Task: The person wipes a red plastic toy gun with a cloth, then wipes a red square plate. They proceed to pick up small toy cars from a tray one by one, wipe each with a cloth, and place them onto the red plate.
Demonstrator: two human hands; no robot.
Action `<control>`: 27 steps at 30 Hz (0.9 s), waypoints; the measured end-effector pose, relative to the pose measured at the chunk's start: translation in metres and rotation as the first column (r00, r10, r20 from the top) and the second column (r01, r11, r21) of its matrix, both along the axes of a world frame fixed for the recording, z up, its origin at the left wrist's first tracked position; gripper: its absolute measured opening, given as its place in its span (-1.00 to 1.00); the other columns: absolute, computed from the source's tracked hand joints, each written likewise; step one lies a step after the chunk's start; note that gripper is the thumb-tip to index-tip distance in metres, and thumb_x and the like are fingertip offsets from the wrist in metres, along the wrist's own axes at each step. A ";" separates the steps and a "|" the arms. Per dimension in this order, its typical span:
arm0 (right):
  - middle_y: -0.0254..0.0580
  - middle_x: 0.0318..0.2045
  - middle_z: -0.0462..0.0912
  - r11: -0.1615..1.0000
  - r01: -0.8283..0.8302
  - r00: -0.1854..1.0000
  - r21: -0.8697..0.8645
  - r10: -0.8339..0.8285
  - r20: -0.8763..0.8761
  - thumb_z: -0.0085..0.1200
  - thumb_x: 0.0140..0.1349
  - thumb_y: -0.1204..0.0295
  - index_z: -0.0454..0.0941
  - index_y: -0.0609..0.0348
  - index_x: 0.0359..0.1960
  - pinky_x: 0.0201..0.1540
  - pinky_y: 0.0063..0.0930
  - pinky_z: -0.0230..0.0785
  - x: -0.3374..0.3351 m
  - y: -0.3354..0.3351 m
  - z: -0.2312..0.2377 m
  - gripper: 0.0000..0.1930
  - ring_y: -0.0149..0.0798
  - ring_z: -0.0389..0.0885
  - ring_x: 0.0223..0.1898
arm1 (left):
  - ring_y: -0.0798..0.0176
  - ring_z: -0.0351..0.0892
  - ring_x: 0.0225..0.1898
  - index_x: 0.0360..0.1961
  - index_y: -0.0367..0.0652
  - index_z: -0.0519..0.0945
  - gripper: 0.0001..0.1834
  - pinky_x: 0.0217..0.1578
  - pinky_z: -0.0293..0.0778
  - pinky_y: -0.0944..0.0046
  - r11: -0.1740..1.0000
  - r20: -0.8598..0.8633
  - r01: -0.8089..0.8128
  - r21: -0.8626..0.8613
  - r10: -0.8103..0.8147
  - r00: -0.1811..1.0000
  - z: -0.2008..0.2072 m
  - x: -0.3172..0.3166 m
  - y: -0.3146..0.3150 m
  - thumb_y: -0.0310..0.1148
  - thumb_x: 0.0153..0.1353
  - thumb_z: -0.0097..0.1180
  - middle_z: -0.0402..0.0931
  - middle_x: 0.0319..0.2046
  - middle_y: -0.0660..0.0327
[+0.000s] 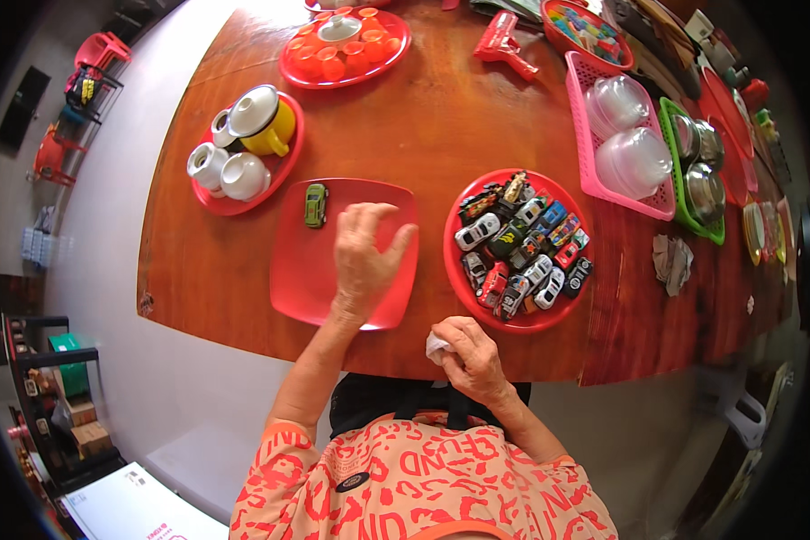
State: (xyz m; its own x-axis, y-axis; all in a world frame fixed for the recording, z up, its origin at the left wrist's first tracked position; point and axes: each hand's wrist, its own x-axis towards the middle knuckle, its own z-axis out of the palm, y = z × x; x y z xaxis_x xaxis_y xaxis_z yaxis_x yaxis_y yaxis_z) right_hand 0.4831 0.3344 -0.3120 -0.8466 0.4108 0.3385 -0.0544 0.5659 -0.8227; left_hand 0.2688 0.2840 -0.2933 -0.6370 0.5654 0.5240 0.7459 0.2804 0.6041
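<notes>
My left hand (369, 256) hovers over a square red plate (306, 279), its fingers apart and nothing in them. On that plate's far left corner lies one green toy car (316, 205). At the table's front edge my right hand (474, 360) is closed round a crumpled white cloth (437, 347), most of it hidden by the fingers. Just beyond the right hand stands a round red plate (456, 270) filled with several toy cars (522, 243) in white, black, red, blue and other colours.
A red plate (294, 166) with a yellow pot (274, 130) and white cups stands at left. Farther back is a red tray (394, 67) of orange cups. Pink (578, 117) and green baskets (684, 202) hold clear containers at right, near a crumpled grey cloth (672, 263). A red tool (506, 45) lies at the back.
</notes>
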 end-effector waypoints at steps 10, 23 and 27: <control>0.00 -0.24 0.57 0.995 0.015 0.998 -0.101 -0.021 -0.058 0.13 -0.11 0.72 0.53 0.27 -0.15 -0.23 -0.26 0.53 0.008 0.004 -0.010 -0.62 0.00 0.61 -0.25 | 0.00 0.51 -0.17 -0.18 -0.29 0.55 -0.62 -0.16 0.47 0.10 0.973 0.389 0.135 -0.187 -0.053 0.920 -0.007 0.033 0.073 -0.27 0.05 0.33 0.48 -0.27 0.02; 0.01 -0.27 0.53 0.995 -0.008 0.986 -0.102 -0.009 -0.164 0.13 -0.07 0.71 0.53 0.29 -0.18 -0.23 -0.26 0.50 0.032 0.007 -0.015 -0.66 0.04 0.58 -0.25 | 0.13 0.48 -0.41 -0.52 -0.12 0.52 -0.58 -0.36 0.44 0.15 0.868 0.117 0.368 -0.332 -0.349 0.930 0.006 0.111 0.052 -0.11 -0.22 0.49 0.41 -0.51 0.23; 0.01 -0.26 0.54 0.986 0.039 0.992 -0.164 -0.057 -0.110 0.12 -0.06 0.73 0.53 0.30 -0.18 -0.23 -0.28 0.51 0.050 0.007 -0.008 -0.67 0.02 0.59 -0.25 | 0.09 0.47 -0.34 -0.46 -0.17 0.51 -0.62 -0.30 0.45 0.13 0.894 0.171 0.346 -0.286 -0.307 0.936 0.005 0.118 0.049 -0.22 -0.19 0.45 0.41 -0.46 0.17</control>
